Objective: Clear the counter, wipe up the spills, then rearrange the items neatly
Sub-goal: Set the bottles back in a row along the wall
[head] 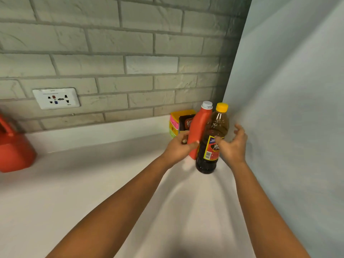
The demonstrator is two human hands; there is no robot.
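A red bottle [199,127] with a white cap leans to the right on the white counter [93,183], near the back right corner. My left hand [179,148] grips its lower part. In front of it stands a dark bottle [210,151] with a yellow cap and a red and yellow label. My right hand [232,144] is just right of that bottle, fingers spread and loosely bent, thumb close to the label; whether it touches is unclear. Behind the bottles a yellow box [178,123] with pink and green packs sits against the wall.
A pale panel [288,108] closes off the right side, right beside the bottles. A brick wall runs along the back with a white socket [56,98]. A red container [14,149] stands at the far left of the counter.
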